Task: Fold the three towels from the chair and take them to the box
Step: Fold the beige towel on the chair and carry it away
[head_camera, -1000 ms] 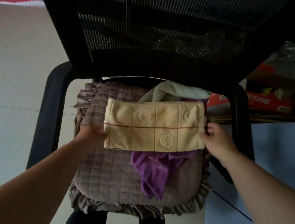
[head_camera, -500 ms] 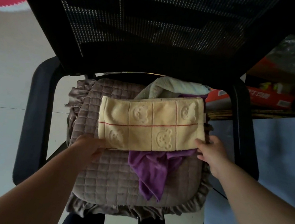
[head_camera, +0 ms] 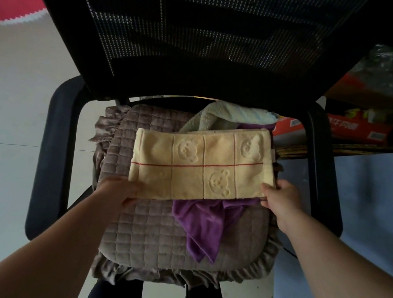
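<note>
A yellow towel with embossed bears and a red line lies folded into a long strip across the chair's quilted seat cushion. My left hand grips its near left corner. My right hand pinches its near right corner. Under the strip a crumpled purple towel hangs toward the seat's front. Behind the strip a pale grey-green towel lies bunched against the backrest. No box for the towels is in view.
The black mesh backrest rises right behind the seat, with black armrests at the left and right. A red carton and clutter sit on a shelf at the right. Pale floor lies to the left.
Both hands slid from the towel's side edges down to its near corners. The strip has shifted slightly on the seat.
</note>
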